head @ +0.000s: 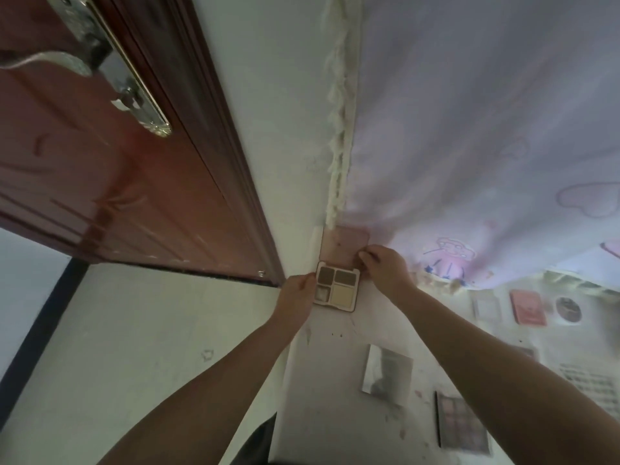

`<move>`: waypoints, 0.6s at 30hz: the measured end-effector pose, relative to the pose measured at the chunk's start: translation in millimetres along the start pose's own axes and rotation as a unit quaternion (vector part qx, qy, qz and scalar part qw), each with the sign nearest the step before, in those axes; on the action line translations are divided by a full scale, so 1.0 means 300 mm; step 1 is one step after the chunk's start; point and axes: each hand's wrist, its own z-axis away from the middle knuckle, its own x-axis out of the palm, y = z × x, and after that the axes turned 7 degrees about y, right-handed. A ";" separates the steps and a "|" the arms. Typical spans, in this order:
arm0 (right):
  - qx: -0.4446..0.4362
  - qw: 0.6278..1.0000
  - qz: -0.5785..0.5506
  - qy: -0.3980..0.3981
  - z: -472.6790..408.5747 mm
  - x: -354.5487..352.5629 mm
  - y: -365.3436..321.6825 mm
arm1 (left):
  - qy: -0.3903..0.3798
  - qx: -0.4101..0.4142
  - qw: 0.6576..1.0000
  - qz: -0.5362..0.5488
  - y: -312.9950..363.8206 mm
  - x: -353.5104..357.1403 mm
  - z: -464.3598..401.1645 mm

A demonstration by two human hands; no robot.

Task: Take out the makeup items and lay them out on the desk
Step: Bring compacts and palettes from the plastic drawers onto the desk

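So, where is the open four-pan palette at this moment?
In the head view the open palette is near the centre, held between the left hand and the right hand, just right of the door's lower corner.

far end of desk: an open four-pan palette (337, 286) lies there with its lid (344, 246) raised against the curtain (486, 129); the left hand (297, 293) holds its left edge and the right hand (385, 268) pinches the lid, so both sides are taken.
left: the desk (328, 380) edge drops to bare floor (151, 347); the brown door (100, 162) stands beyond.
right: a mirror-like card (389, 374), an eyeshadow palette (464, 424), a pink compact (528, 307) and a round case (568, 309) lie apart.
middle strip: bare desk between the forearms, near edge to palette.
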 end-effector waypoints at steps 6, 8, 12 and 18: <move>-0.003 1.000 0.028 0.014 0.012 0.014 -0.011 | -0.007 0.022 0.999 -0.044 0.017 -0.002 0.003; 0.011 1.000 0.024 0.014 0.023 0.000 -0.016 | -0.018 0.015 0.999 -0.043 0.021 -0.006 0.008; 0.038 0.999 0.013 -0.017 0.096 -0.076 0.013 | 0.011 -0.008 0.998 -0.060 0.000 -0.016 0.057; -0.157 0.939 0.261 -0.157 0.366 -0.140 0.162 | -0.027 0.013 0.988 -0.150 -0.086 0.038 0.209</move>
